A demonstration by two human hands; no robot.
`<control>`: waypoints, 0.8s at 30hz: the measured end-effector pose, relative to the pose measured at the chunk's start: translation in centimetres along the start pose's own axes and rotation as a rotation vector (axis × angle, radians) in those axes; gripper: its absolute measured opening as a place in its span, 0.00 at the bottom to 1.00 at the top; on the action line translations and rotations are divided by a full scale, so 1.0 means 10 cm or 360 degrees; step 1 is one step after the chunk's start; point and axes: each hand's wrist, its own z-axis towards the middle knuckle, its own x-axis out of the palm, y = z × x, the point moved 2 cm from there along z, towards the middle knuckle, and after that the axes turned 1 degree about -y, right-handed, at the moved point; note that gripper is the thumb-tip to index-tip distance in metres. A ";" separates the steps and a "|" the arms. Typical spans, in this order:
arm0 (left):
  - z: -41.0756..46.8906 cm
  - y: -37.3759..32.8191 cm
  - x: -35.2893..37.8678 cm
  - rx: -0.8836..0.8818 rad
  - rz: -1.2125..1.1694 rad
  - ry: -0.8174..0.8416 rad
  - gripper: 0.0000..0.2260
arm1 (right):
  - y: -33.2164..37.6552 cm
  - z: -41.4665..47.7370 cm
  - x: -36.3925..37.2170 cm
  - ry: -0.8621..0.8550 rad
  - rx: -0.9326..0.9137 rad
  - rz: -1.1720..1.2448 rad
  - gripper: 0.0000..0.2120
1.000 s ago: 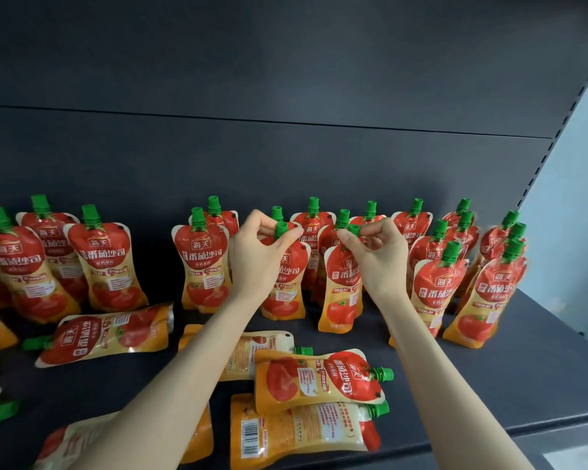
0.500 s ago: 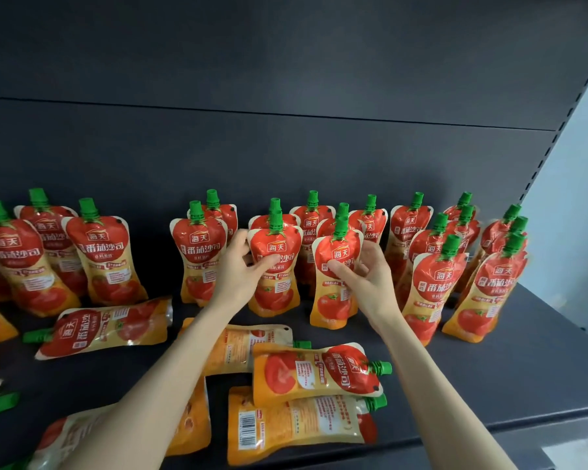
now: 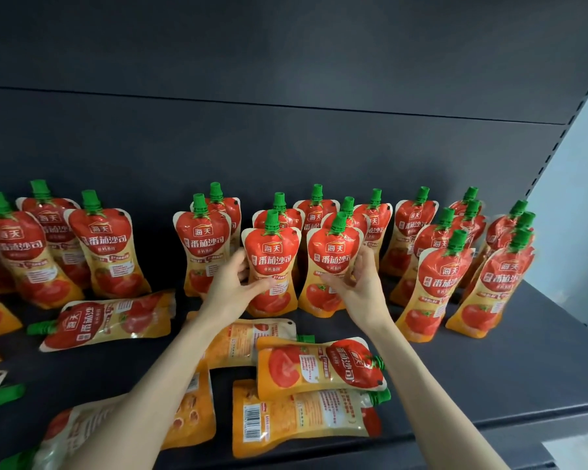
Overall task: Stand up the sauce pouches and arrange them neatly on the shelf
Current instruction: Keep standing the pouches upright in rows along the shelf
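Two red-and-orange sauce pouches with green caps stand side by side at the shelf's middle. My left hand (image 3: 233,286) grips the left pouch (image 3: 272,262) at its waist. My right hand (image 3: 357,283) grips the right pouch (image 3: 331,259) the same way. Behind and to both sides, several more pouches stand upright in rows. In front of my arms several pouches lie flat, among them one face up (image 3: 319,364), one barcode side up (image 3: 302,418) and one at the left (image 3: 106,320).
The dark shelf board (image 3: 489,378) runs across the view, with its front edge at the lower right. A dark back panel (image 3: 286,137) rises behind the pouches. A perforated upright and a pale wall (image 3: 577,184) bound the right end.
Both hands have slid down from the green caps to the pouches' waists. The two pouches now stand a little nearer to me, in front of the back row.
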 end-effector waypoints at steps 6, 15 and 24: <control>-0.01 0.00 -0.02 -0.0016 0.0027 -0.0009 0.21 | 0.00 0.03 -0.03 0.0040 -0.0005 -0.0043 0.27; -0.16 -0.04 -0.04 0.0058 0.0242 -0.0281 0.28 | 0.09 -0.11 -0.07 -0.0198 -0.0058 -0.0341 0.28; -0.95 -0.28 0.12 0.0218 0.0610 -0.0079 0.15 | 0.16 -0.78 -0.34 -0.0031 -0.0031 -0.0426 0.06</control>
